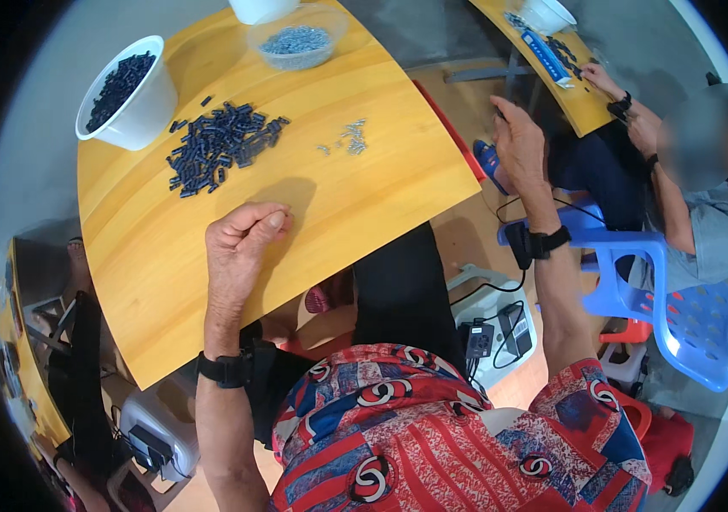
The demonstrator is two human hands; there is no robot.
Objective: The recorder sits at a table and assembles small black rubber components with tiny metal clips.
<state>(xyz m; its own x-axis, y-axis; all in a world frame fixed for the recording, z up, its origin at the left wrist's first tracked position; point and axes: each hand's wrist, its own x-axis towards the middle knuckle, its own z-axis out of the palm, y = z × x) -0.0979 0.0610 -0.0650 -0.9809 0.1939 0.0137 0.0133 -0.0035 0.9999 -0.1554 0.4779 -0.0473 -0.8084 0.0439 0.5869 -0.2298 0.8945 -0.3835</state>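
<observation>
The person is sitting at a yellow wooden counter (364,213). The left hand (244,239) is resting on the counter surface with its fingers (272,220) curled into a loose fist; whether something small is kept inside is not possible to tell. The right hand (519,136) is raised off the counter, beyond its right edge, with the fingers pinched close together; if they are gripping a small piece, it is too small to see.

A pile of small dark blue parts (220,147) is lying spread on the counter, just in front of the left hand, so it is within easy reach. A small heap of silver screws (348,138) is lying to the right of the pile, nearer to the right hand. A white bowl (138,107) with more dark parts is standing at the far left corner, and a clear bowl (297,38) with screws is at the far edge, probably as stock. Another person (705,196) is working at the next table on the right.
</observation>
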